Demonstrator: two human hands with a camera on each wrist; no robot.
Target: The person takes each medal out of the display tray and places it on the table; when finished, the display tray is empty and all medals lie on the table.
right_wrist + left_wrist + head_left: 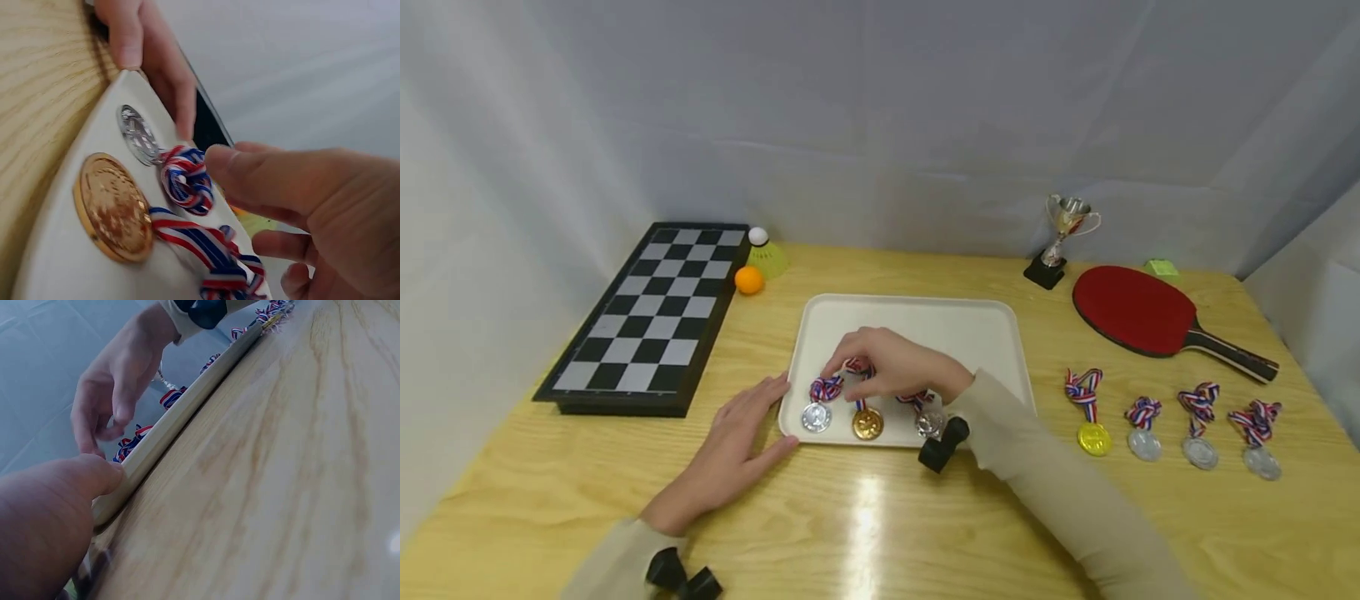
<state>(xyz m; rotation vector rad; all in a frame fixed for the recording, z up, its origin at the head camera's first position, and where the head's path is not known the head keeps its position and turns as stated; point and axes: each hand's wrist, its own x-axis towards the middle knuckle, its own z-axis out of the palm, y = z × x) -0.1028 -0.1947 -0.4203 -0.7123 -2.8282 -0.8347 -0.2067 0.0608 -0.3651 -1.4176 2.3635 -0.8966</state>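
Chessboard, one, flat at the left of the wooden table.

Left hand: fingers extended, fingertips at the left rim of the white tray, thumb at its near corner. A light bracing touch seems right here; heavy pressure on the rim could tip or slide the tray.

Orange ball and yellow shuttlecock, one each, just beside the board.

Left silver medal, one: disc flat in the tray near the braced corner, face visible, its bundled ribbon on the far side.

Gold medal, one: in the tray beside it, ribbon running away from the near rim, partly hidden from above.

Right hand: over both ribbons, thumb and fingers loosely bent and apart, no pinch showing. Whether the thumb touches the silver medal's ribbon, I cannot tell. Any tidying would best use fingertips on the cloth alone, so neither disc turns; the neighbouring ribbons could snag.

Third medal, one, silver-toned: in the tray, ribbon partly behind the wrist. The sleeve needs clearance above it.

Trophy, one, upright.

Red bat, one, flat.

Yellow medal, one, and three silver-toned medals: in a row on the table, outside the tray.
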